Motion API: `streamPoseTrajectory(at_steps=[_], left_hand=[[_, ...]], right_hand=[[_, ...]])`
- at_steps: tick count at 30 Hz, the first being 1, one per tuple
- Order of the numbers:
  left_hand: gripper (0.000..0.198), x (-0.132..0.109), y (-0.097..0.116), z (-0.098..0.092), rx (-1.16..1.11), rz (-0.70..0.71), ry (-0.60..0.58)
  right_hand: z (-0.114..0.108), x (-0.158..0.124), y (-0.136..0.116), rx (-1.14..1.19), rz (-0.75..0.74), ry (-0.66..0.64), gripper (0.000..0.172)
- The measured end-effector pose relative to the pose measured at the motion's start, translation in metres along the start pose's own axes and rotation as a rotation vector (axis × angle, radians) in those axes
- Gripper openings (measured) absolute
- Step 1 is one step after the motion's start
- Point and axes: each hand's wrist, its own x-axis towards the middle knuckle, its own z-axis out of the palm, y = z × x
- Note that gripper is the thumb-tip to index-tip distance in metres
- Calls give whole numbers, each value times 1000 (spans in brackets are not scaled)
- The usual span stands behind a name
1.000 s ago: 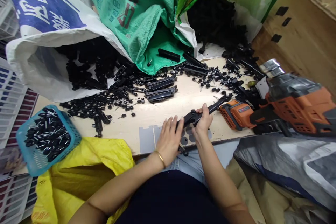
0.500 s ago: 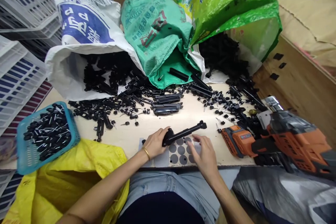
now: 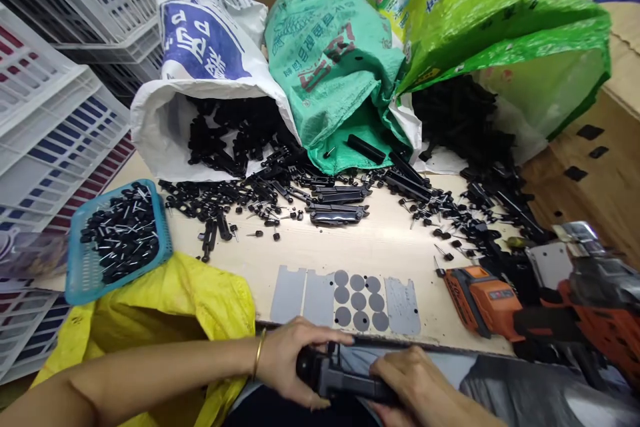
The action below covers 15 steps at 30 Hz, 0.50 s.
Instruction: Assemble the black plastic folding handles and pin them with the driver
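Just over my lap, in front of the table edge, I hold a long black plastic piece (image 3: 345,380) with a rounded knob at its left end. My left hand (image 3: 290,361), with a gold bangle at the wrist, is wrapped round the knob end, thumb below and fingers above. My right hand (image 3: 417,383) grips the other end, its fingers partly hidden beneath. On the table (image 3: 395,243) ahead lie several finished-looking black pieces (image 3: 337,213) of a similar long shape. Grey sheets (image 3: 319,297) with round discs (image 3: 359,301) lie flat nearest my hands.
A blue basket (image 3: 163,233) of black-headed screws stands left, beside a yellow sack (image 3: 220,300). White (image 3: 150,127), teal (image 3: 330,53) and green (image 3: 500,13) sacks spill black parts at the back. An orange cordless power tool (image 3: 483,297) lies right. White crates (image 3: 45,107) are stacked left.
Both hands have come down and back from above the grey sheets to over my lap, carrying the black piece. My right hand, open before, has closed on its right end. The view has shifted.
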Motion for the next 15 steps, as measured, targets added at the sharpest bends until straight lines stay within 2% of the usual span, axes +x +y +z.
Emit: streamPoseTrajectory(at_steps=[3,6,10,13,15], left_hand=[[50,-10,8,20,-364,-58,273],[44,-7,15,31,-539,-72,490],[53,6,21,24,-730,-79,573],[67,19,28,16,-828,-10,611],[69,25,32,16,-725,82,692]], right_hand=[[1,13,-1,287,63,35,20],[1,30,3,451,103,116,27],[-2,47,-1,616,132,231,34],[3,61,-8,714,168,447,39],[15,76,-9,627,201,604,42]])
